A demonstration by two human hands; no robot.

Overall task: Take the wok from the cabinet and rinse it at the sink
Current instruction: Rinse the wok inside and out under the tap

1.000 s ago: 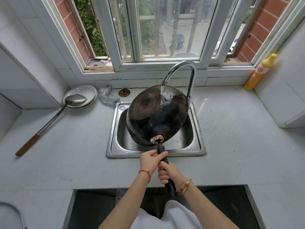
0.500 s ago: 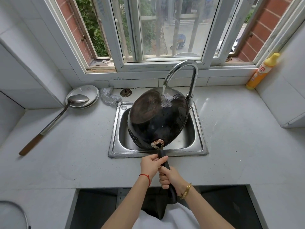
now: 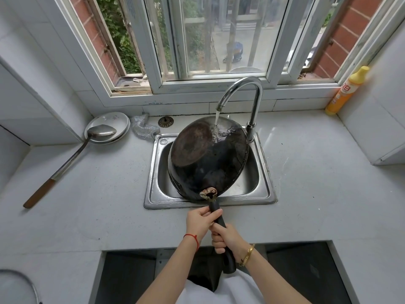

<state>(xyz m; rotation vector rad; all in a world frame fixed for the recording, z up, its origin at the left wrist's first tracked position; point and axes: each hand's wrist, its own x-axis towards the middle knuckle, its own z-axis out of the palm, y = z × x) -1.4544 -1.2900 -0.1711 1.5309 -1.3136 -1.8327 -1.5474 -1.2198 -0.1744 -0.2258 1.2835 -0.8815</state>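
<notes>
The wok [image 3: 208,159] is held over the sink [image 3: 260,189], turned bottom-up and tilted, so its blackened underside faces the camera and its brownish base patch sits toward the upper left. Its far rim lies under the faucet [image 3: 245,93], and a stream of water [image 3: 216,119] falls onto the upper part of the underside and spreads there. The near rim dips into the basin close to the sink's front edge.

A black handle [image 3: 219,218] runs from the wok back over the front edge of the sink toward the person. 2 hands are wrapped firmly around it: the left hand [image 3: 200,220] grips nearer the wok, with a red string at the wrist, and the right hand [image 3: 226,236] grips just behind it, with a gold bangle at the wrist. The 2 hands touch each other on the handle (its end sticks out past the right hand).

On the countertop [image 3: 98,205], toward the back left corner, a ladle [image 3: 72,159] rests its bowl in a white plate [image 3: 109,126], its wooden-tipped handle slanting toward the left edge. Just beside the plate, near the sink's back left corner, lies a steel scrubber [image 3: 142,128], with a round drain strainer [image 3: 166,121] next to it. A yellow detergent bottle [image 3: 346,91] leans in the back right corner beneath the window [image 3: 219,40].
</notes>
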